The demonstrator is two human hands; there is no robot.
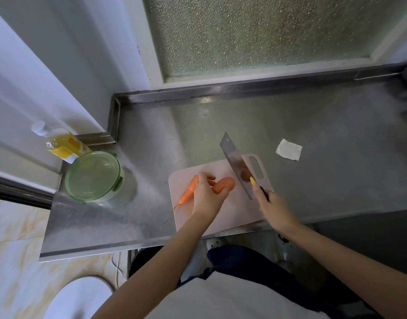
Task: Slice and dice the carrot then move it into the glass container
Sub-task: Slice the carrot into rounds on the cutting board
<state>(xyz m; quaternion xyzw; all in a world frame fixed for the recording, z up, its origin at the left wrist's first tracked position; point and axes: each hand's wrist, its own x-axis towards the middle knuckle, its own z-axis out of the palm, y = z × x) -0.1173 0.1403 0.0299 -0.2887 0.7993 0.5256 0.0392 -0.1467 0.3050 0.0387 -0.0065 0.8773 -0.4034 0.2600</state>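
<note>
A carrot (224, 184) lies across a pale pink cutting board (223, 215) on the steel counter. My left hand (208, 196) grips the carrot around its middle; the thin tip (187, 193) sticks out to the left and the thick cut end points right. My right hand (272, 209) holds the black handle of a cleaver (237, 165), whose blade is raised just right of the thick end. A small cut piece (245, 174) lies beside the blade. The glass container (94, 176) with a green lid on it stands at the left of the counter.
A bottle of yellow liquid (63, 145) stands behind the container by the wall. A folded white paper towel (289, 149) lies on the counter right of the board. The steel counter (324, 134) has a raised back rim under a frosted window.
</note>
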